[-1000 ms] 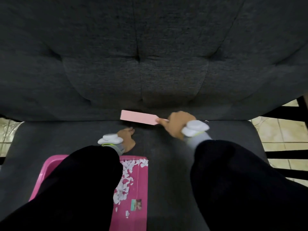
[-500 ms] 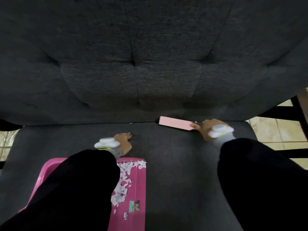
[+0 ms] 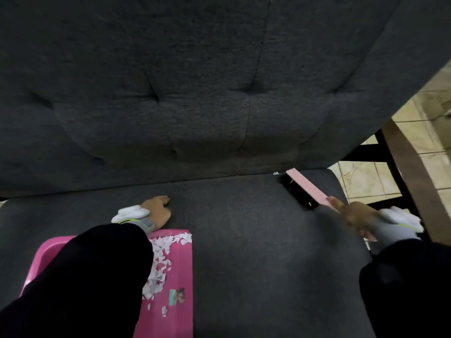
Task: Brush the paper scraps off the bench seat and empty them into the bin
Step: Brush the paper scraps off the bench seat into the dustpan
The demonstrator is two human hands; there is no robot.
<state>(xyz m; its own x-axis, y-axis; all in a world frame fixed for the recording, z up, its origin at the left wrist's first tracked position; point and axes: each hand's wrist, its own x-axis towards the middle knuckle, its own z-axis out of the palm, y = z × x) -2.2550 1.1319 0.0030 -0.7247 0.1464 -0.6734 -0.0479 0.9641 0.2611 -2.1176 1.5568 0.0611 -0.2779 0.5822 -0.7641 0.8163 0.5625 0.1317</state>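
A pink brush [image 3: 308, 187] with black bristles lies angled at the back right corner of the dark grey bench seat [image 3: 256, 240], a few white specks caught in its bristles. My right hand [image 3: 353, 214] grips its handle near the seat's right edge. My left hand [image 3: 158, 211] rests on the seat just beyond a pink dustpan [image 3: 177, 272], fingers lying loosely on the fabric. White paper scraps [image 3: 158, 262] are heaped in the dustpan, partly hidden by my left sleeve. A tiny scrap [image 3: 276, 173] sits at the seam by the brush tip.
The tufted grey backrest [image 3: 195, 93] rises right behind the seat. A brown wooden armrest [image 3: 412, 189] with a dark frame runs along the right side, tiled floor [image 3: 366, 179] beyond it. A small printed sticker [image 3: 177, 295] marks the dustpan.
My right hand has carried the brush from the middle of the seat's back seam to the back right corner and turned it diagonal. My left hand and the dustpan stayed put.
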